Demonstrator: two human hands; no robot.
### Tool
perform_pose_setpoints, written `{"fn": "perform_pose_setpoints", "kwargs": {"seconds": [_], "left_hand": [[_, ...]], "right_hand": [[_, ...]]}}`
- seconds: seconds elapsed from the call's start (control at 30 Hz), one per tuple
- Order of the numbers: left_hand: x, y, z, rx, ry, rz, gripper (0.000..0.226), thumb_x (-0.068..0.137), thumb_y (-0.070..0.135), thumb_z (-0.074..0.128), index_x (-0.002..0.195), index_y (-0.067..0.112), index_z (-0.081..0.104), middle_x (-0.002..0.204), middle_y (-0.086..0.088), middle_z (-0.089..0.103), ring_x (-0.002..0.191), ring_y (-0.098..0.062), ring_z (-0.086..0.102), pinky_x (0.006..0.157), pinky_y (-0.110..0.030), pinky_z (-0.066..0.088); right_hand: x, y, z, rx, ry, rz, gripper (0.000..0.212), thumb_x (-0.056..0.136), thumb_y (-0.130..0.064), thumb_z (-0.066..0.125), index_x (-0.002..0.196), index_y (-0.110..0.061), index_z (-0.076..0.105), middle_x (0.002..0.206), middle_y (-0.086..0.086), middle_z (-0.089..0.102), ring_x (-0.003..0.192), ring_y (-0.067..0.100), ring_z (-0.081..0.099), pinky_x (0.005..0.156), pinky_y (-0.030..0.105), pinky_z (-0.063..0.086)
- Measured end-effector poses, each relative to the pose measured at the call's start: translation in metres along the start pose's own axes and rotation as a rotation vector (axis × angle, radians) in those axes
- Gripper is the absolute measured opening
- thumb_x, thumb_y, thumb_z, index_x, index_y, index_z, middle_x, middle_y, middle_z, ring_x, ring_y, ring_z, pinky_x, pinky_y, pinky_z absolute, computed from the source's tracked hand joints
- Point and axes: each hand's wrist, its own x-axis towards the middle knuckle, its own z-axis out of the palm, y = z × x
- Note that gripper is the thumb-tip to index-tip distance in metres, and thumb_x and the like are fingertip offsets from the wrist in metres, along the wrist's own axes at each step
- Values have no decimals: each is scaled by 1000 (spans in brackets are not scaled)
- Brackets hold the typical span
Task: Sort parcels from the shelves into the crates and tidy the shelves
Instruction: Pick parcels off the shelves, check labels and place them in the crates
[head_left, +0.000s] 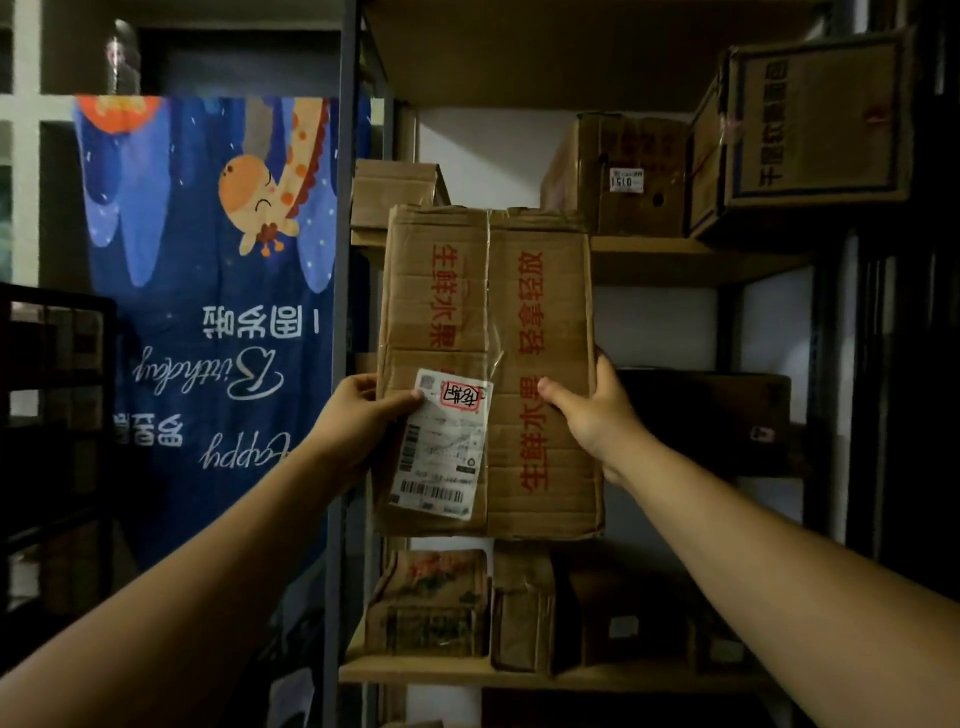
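Shelves (701, 265) fill the right side in front of me, w/ cardboard boxes (815, 130) on upper, middle & lower boards. A blue giraffe banner (208, 312) hangs upside down at left. I hold a flat brown parcel (545, 312) w/ red print upright in front of the shelves, off every board. My left hand (358, 421) grips its left edge, thumb at the white shipping label (447, 447). My right hand (597, 415) grips the right edge, thumb on the front.

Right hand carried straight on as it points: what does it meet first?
The right hand grips the cardboard box, so that first; beyond it, probably the wooden shelf board, depth unclear.
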Motion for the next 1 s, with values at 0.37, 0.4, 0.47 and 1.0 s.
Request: {"fn": "perform_pose_setpoints", "kwargs": {"seconds": [0.37,0.4,0.47,1.0], "left_hand": [[-12,-15,-2,35,29,39,44,84,27,64,125,22,48,112,-11,64,85,-22,71,69,-37,59],[-13,-13,-4,11,-35,25,44,85,24,62,127,28,48,112,-10,65,86,-22,71,68,-36,59],[-16,-10,-4,9,-195,-14,54,85,17,60,129,40,39,110,-9,66,88,-23,71,66,-35,58],[-8,15,-44,87,139,46,28,88,9,57,115,19,57,104,-11,65,88,-25,69,69,-39,57]], "right_hand": [[1,4,15,137,183,-2,44,92,-18,61,133,-20,44,118,2,62,103,20,61,89,45,52],[3,2,16,157,203,3,43,92,-18,60,132,-20,44,117,2,62,103,20,61,90,47,52],[4,-1,16,179,223,7,42,92,-17,60,131,-20,44,118,3,62,103,21,61,91,47,52],[28,-24,-1,198,271,-50,112,77,-22,78,150,-36,-6,150,3,34,131,22,41,106,47,39]]}}
